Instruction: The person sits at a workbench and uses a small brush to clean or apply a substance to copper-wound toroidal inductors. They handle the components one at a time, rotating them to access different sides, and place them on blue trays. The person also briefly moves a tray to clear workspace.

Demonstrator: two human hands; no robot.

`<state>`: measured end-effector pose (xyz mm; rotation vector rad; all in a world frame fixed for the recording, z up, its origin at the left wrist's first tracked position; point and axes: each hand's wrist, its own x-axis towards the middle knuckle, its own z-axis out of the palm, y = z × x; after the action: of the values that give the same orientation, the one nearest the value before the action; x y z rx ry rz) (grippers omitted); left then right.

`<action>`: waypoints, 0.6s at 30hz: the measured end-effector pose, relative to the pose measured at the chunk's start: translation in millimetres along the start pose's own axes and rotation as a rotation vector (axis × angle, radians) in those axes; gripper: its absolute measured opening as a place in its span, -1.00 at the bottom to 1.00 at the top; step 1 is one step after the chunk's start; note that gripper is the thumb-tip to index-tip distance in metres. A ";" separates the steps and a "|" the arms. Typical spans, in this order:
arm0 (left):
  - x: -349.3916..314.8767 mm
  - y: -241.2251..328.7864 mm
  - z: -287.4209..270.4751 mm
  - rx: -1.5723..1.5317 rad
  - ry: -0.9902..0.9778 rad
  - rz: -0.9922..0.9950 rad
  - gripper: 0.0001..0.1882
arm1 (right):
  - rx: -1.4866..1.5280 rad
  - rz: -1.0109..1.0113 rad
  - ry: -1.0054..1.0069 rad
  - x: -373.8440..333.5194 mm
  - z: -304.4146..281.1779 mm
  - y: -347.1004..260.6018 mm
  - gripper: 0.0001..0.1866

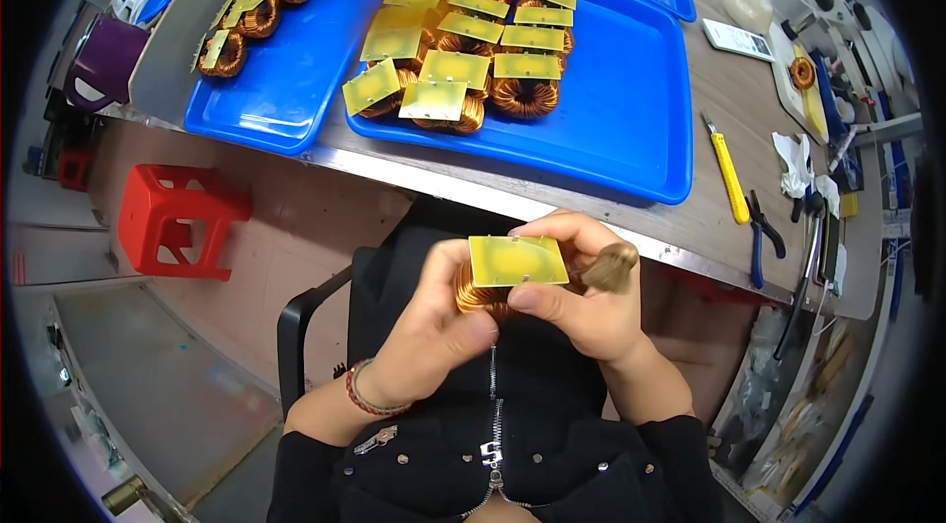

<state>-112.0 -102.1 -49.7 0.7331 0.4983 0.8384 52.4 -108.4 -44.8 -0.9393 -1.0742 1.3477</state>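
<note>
A copper-wound toroidal coil (478,294) with a yellow-green rectangular board (512,260) on top is between my hands, in front of my chest. My left hand (434,321) closes round the coil's left side, thumb low against the windings. My right hand (596,321) grips the board's right side, its thumb on the near edge. Out of that same hand sticks a tan tuft like brush bristles (613,267); its handle is hidden. Beyond, rows of similar board-topped coils (527,97) fill the left part of a blue tray (631,109).
Another blue tray (266,114) at left carries more coils. On the bench's right lie a yellow utility knife (727,168), blue-handled pliers (759,237), a white device (739,40) and crumpled tissue (791,165). A red stool (182,222) stands on the floor, left of my chair's armrest (296,336).
</note>
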 end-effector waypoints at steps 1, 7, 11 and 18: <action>-1.3 -0.7 -0.4 0.237 -0.038 0.078 -0.49 | 0.041 0.007 0.000 -0.5 2.5 -4.4 -0.68; -1.1 0.7 10.9 0.394 0.064 0.285 -0.35 | 0.239 0.173 -0.074 -4.4 -2.9 -1.7 -0.54; 0.3 1.8 16.5 0.246 0.119 0.259 -0.39 | 0.228 0.028 -0.131 -12.2 -13.1 15.8 -0.11; 3.7 -2.2 10.5 0.159 0.037 0.196 -0.38 | -0.177 -0.369 -0.026 -19.3 -9.6 30.9 -0.28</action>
<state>-101.9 -104.1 -44.9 0.9247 0.5368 1.0042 54.4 -125.8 -78.1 -0.8030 -1.3304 0.9759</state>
